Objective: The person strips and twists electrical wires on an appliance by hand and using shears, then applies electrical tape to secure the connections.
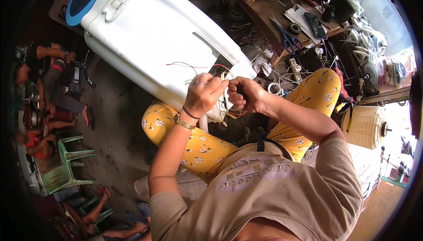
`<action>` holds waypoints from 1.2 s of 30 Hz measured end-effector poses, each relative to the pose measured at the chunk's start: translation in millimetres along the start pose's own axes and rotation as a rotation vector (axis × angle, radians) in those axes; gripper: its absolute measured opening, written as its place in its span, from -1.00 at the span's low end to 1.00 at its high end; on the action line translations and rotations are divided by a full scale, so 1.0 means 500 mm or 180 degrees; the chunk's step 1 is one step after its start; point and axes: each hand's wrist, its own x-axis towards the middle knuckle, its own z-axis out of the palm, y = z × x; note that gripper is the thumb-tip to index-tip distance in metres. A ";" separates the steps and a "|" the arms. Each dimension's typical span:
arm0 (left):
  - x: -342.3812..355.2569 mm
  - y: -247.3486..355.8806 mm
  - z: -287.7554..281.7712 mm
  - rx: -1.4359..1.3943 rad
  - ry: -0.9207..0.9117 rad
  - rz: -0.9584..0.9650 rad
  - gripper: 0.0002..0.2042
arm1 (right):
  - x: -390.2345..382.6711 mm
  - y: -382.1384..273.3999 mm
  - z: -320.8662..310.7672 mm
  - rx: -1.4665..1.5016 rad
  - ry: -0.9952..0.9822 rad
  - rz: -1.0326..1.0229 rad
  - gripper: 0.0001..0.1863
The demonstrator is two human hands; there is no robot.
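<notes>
Thin wires (pixel 237 114) are held near the middle of the frame, by the lower right end of a big white machine body (pixel 145 38). The fingertips of the left hand (pixel 203 93) are pinched together, and the right hand (pixel 250 94) is curled, thumb against finger. Which wire is pinched cannot be told, as the tips hide it. A wire could be snapped by a hard pull. Colours could be mixed up, because the loose ends are bunched so close.
</notes>
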 end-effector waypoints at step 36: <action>0.025 -0.032 0.023 -0.2971 -0.1563 -0.2147 -0.89 | -0.046 -0.102 0.033 -0.8005 -0.0038 -0.4054 -0.82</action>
